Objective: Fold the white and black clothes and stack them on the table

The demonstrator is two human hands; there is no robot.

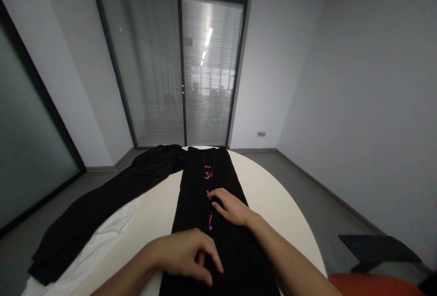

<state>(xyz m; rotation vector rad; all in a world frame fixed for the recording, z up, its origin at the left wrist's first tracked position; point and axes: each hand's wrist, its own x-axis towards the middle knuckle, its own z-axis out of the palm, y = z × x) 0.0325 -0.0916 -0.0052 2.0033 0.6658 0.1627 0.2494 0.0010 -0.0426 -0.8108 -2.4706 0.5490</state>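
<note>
A long black garment (201, 196) with pink printed lettering lies on the round table, folded lengthwise into a strip with its edges drawn in towards the middle. My right hand (230, 205) rests over the print on its right half, thumb and fingers apart and holding nothing. Nearer to me, my left hand (184, 252) is above the lower left part of the cloth. Its fingers are bent, with a gap between thumb and forefinger and no cloth pinched between them. Whether it touches the fabric is hard to tell.
Crumpled black clothing (112, 200) and a white cloth (109, 232) lie along the left side of the pale round table (273, 191). At the lower right stands a chair with an orange seat (372, 284) and a black armrest (378, 248). Glass doors with blinds are behind.
</note>
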